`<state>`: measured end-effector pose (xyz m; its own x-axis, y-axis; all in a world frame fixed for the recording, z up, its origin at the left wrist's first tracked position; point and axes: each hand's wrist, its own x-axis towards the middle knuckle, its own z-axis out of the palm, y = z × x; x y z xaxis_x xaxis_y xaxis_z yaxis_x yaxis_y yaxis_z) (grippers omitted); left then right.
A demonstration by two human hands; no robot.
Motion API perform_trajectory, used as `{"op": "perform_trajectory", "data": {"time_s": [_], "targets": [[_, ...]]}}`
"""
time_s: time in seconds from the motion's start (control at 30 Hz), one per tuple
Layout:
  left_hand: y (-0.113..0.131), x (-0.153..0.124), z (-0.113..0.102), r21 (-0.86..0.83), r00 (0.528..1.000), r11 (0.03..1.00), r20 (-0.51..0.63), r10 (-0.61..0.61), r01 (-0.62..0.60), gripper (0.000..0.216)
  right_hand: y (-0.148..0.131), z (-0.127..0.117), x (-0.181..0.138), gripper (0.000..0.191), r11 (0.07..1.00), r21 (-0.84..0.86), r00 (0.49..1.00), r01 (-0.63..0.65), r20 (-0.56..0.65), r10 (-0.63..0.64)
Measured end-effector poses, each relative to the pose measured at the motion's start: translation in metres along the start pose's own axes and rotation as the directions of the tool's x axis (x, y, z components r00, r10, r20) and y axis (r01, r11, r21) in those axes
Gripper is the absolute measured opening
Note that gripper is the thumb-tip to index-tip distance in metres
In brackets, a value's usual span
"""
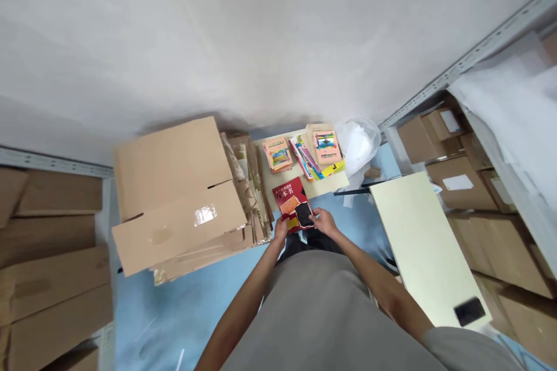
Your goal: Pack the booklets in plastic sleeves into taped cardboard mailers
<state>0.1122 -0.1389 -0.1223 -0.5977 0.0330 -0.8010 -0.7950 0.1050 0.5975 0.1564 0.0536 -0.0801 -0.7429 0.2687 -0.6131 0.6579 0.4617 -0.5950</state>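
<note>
A red book (289, 192) with white lettering and orange, black and yellow patches on its cover is held in front of my body. My left hand (281, 227) grips its lower left edge, thumb on the cover. On the lower right edge, my right hand (324, 222) pinches the same book. Beyond it on a pale table (319, 188) lie a small stack of pink-covered books (277, 153), another stack of pink-covered books (326, 144) and several colourful thin books (304, 157) between them.
Flattened cardboard boxes (174, 168) are piled at the left. A clear plastic bag (359, 142) with white contents sits behind the table on the right. A second pale table (422, 243) carries a black phone (469, 311). Shelves of cartons (500, 243) flank both sides.
</note>
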Motion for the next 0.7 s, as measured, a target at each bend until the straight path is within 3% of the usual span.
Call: {"op": "perform_trajectory", "data": {"time_s": [0.17, 0.27, 0.37, 0.5, 0.6, 0.7], "targets": [[-0.006, -0.016, 0.021, -0.009, 0.992, 0.995, 0.072, -0.101, 0.102, 0.025, 0.019, -0.023, -0.059, 0.018, 0.998, 0.013, 0.99, 0.065, -0.13, -0.063], [-0.003, -0.03, 0.042, -0.039, 0.983, 0.997, 0.17, -0.063, 0.07, 0.037, 0.044, -0.056, -0.092, 0.029, 0.985, 0.104, 0.972, 0.14, -0.204, -0.117], [0.017, -0.046, 0.07, -0.065, 0.947, 0.998, 0.321, 0.021, 0.0, 0.048, 0.071, -0.094, -0.119, 0.05, 0.951, 0.283, 0.953, 0.126, -0.302, -0.037], [0.066, -0.067, 0.132, -0.061, 0.805, 0.986, 0.57, 0.163, -0.156, 0.053, 0.1, -0.142, -0.141, 0.068, 0.821, 0.549, 0.882, 0.158, -0.453, 0.133], [0.105, -0.088, 0.199, -0.015, 0.689, 0.969, 0.7, 0.187, -0.248, 0.056, 0.124, -0.176, -0.154, 0.074, 0.687, 0.673, 0.817, 0.275, -0.54, 0.202], [0.129, -0.115, 0.275, 0.043, 0.575, 0.944, 0.802, 0.163, -0.328, 0.058, 0.159, -0.207, -0.172, 0.073, 0.569, 0.728, 0.741, 0.383, -0.609, 0.281]]}}
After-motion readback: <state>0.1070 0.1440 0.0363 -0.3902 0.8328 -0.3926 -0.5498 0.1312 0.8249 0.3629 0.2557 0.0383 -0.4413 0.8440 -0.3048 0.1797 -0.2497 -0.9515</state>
